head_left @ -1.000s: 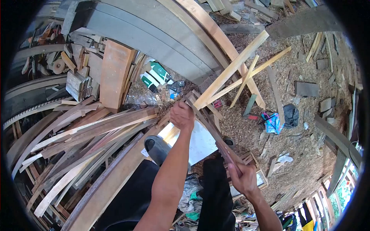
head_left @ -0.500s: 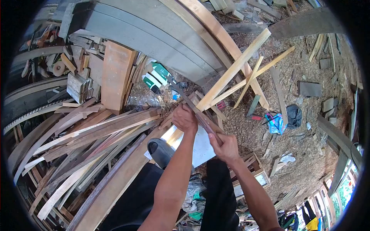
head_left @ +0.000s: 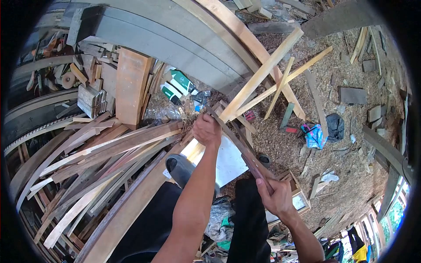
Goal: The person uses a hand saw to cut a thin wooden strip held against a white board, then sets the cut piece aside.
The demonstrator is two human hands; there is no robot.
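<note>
My left hand point(head_left: 207, 130) is closed in a fist at the near end of a pale wooden strip point(head_left: 263, 74); the fingers' exact hold is hidden. The strip slants up and right over other strips. My right hand point(head_left: 277, 198) grips the handle end of a long, narrow handsaw point(head_left: 241, 151), seen almost edge-on. Its dark blade crosses the strip just right of my left fist. Beneath lies a white board point(head_left: 230, 164), beside a foot in a dark slipper point(head_left: 180, 170).
Long curved planks point(head_left: 118, 162) are heaped at left. Grey beams point(head_left: 166, 39) run across the top. Green-and-white boxes point(head_left: 182, 81) lie past my left hand. A blue plastic bag point(head_left: 314, 136) and a black bag point(head_left: 335, 127) rest on sawdust. A wooden frame point(head_left: 298, 199) sits near my right hand.
My right hand has drawn the handsaw back toward me, down and to the right. My left hand stays closed at nearly the same spot on the strip.
</note>
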